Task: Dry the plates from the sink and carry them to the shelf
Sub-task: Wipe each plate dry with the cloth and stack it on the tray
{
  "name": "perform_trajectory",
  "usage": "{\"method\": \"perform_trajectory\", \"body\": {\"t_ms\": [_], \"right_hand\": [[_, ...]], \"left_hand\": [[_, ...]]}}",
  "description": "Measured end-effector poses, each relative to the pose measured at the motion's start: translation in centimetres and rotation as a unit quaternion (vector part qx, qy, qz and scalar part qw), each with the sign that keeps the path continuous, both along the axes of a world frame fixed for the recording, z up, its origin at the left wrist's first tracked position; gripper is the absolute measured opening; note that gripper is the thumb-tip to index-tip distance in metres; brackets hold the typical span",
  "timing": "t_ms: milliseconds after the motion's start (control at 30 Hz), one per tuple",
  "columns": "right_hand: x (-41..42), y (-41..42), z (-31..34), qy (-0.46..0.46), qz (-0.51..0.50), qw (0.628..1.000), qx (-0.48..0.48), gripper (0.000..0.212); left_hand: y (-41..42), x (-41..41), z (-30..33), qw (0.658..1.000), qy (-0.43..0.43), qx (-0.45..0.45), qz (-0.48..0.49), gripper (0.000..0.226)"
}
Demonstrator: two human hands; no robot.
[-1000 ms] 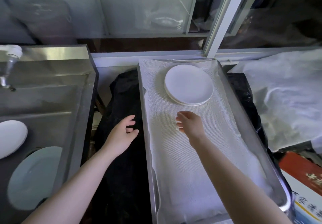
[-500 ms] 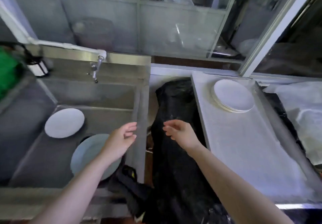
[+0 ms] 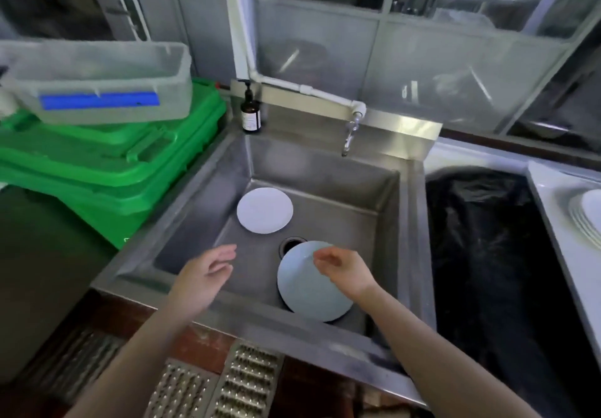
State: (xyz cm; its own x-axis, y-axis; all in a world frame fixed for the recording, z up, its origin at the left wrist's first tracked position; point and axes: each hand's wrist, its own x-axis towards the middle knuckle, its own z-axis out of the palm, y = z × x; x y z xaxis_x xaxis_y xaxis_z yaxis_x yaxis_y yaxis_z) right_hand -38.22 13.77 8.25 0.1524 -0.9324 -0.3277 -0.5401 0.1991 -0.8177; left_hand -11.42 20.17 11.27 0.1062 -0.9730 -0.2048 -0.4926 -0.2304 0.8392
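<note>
Two plates lie in the steel sink (image 3: 328, 170): a small white plate (image 3: 264, 210) at the back left and a larger pale blue plate (image 3: 309, 291) beside the drain at the front. My right hand (image 3: 341, 266) hovers over the blue plate's far edge, fingers loosely curled and empty. My left hand (image 3: 206, 276) hangs over the sink's front left, fingers relaxed, holding nothing. A stack of white plates (image 3: 587, 219) sits on the cloth-lined tray at the far right edge.
A tap (image 3: 349, 134) juts over the sink's back wall, a brown pump bottle (image 3: 250, 112) at its corner. Green crates (image 3: 107, 164) with a clear plastic tub (image 3: 97, 82) stand left. A black bag (image 3: 481, 239) fills the gap right of the sink.
My view has swung left from the tray to the sink. Both hands have moved with it, from near the tray to above the sink basin, staying empty.
</note>
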Motion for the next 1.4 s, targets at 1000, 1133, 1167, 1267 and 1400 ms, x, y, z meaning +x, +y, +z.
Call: {"method": "perform_trajectory", "body": {"t_ms": [1000, 1133, 1167, 1267, 1400], "right_hand": [[17.9, -28.4, -28.7, -0.135, -0.337, 0.855, 0.371, 0.043], [18.3, -28.4, -29.5, -0.172, -0.401, 0.828, 0.353, 0.043], [18.3, -28.3, -29.7, -0.173, -0.410, 0.825, 0.349, 0.042], [18.0, -28.1, -30.0, -0.152, -0.413, 0.833, 0.336, 0.038], [17.5, -28.1, -30.2, -0.147, -0.423, 0.829, 0.334, 0.040]], "left_hand": [[-15.3, 11.9, -17.7, 0.935, -0.225, 0.211, -0.174, 0.055], [-15.3, 11.8, -18.5, 0.930, -0.222, 0.226, -0.187, 0.055], [-15.2, 11.7, -18.6, 0.931, -0.217, 0.227, -0.185, 0.055], [-15.2, 11.6, -18.9, 0.934, -0.207, 0.224, -0.184, 0.055], [-15.4, 11.8, -19.1, 0.939, -0.192, 0.219, -0.181, 0.055]]}}
